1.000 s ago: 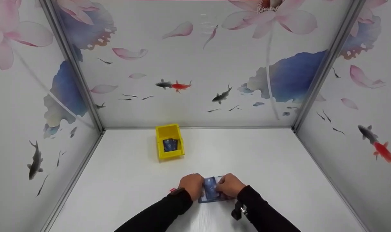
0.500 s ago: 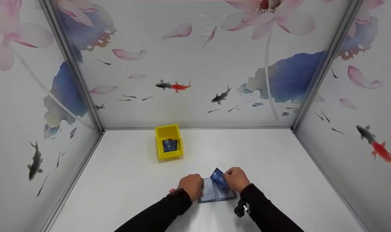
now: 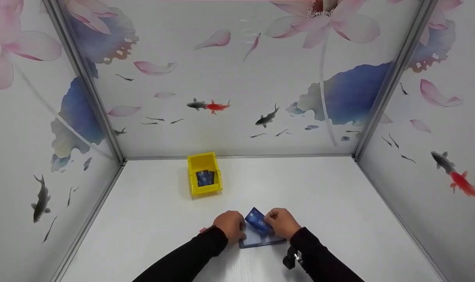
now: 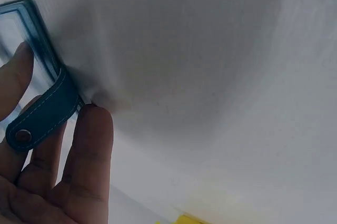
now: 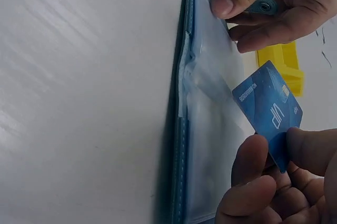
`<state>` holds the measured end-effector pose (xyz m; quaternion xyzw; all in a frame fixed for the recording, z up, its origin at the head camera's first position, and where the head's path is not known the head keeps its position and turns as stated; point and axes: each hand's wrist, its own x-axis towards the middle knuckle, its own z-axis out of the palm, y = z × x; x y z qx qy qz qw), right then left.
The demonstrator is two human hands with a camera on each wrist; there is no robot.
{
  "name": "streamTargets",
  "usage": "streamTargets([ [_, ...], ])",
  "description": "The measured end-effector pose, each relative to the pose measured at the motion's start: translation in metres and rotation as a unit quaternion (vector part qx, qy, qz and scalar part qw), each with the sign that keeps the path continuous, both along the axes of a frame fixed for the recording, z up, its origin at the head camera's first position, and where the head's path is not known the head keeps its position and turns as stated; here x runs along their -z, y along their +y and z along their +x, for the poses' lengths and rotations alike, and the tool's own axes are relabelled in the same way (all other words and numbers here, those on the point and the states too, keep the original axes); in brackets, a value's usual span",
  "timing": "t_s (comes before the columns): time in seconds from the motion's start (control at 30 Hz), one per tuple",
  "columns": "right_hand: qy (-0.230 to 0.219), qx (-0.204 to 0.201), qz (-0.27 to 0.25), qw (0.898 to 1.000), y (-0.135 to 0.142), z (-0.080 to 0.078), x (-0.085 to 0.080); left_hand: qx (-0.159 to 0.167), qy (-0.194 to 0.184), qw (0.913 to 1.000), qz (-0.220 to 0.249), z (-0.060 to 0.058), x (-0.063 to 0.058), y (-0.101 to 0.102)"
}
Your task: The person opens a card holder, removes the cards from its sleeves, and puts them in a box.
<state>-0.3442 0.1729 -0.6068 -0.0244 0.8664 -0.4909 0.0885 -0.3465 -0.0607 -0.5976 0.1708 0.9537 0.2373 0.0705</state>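
An open blue card holder (image 3: pixel 257 239) with clear plastic sleeves lies on the white table in the head view. My left hand (image 3: pixel 229 226) grips its left edge, the thumb on a clear sleeve and the fingers by the snap strap (image 4: pixel 47 109). Between thumb and fingers, my right hand (image 3: pixel 283 222) pinches a blue VIP card (image 5: pixel 274 109) at one corner. The card is tilted above the holder, its printed face and gold chip showing in the right wrist view. From the head, it overlaps the upper middle of the holder.
A yellow bin (image 3: pixel 206 191) with several blue cards (image 3: pixel 204 178) inside stands at the back, left of centre. White panels (image 3: pixel 237 78) printed with flowers and fish enclose the table on three sides.
The right hand first lifted the card up and rightward off the holder's sleeves, then brought it back left over the middle. The left hand has stayed at the holder's left edge.
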Motion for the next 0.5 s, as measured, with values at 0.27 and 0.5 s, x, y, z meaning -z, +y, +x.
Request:
streamTargets([
  [0.27, 0.01, -0.026, -0.004, 1.0, -0.0017, -0.0015, 0.006, -0.065, -0.05, 0.9945, 0.065, -0.0082, -0.0065, -0.0055],
  [0.5, -0.002, -0.027, -0.007, 1.0, -0.0041, -0.0019, 0.006, -0.086, -0.048, 0.9884, 0.116, -0.0096, -0.0093, -0.0063],
])
